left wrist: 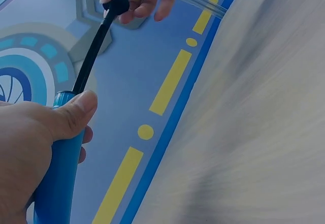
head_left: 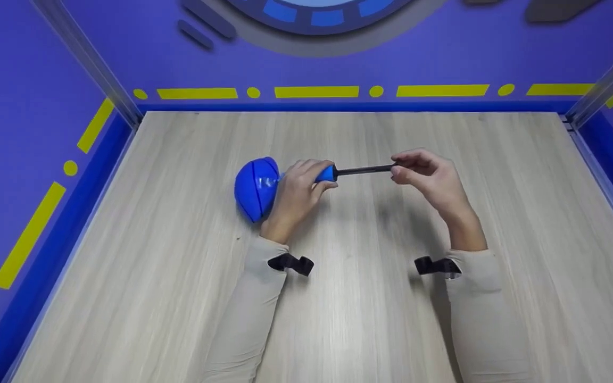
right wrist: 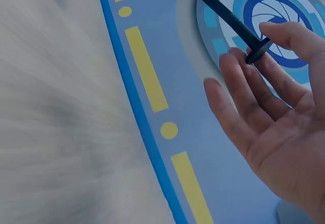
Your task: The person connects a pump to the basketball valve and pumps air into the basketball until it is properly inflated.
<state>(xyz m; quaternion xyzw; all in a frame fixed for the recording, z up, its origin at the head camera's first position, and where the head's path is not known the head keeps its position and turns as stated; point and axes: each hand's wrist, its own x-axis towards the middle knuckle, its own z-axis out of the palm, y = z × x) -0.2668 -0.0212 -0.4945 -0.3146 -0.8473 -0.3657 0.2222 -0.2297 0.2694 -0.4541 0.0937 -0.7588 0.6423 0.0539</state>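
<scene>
A blue hand pump (left wrist: 58, 178) is held sideways above the table, its black plunger rod (head_left: 365, 171) drawn out to the right. My left hand (head_left: 298, 189) grips the barrel, thumb along its collar end. At the rod's far tip is a flat black disc (right wrist: 259, 50), which my right hand (head_left: 431, 178) pinches between thumb and fingertips; the other fingers are loosely spread in the right wrist view. A glossy blue balloon (head_left: 256, 189) with dark lines across it sits at the pump's left end, rounded out. My left hand hides where the two meet.
Beneath the hands lies a light wood-grain table (head_left: 359, 319). Blue-purple panels (head_left: 317, 69) with yellow dashes and dots rise at the back and sides, with metal posts in the corners. A black strap (head_left: 290, 263) hangs at each sleeve cuff.
</scene>
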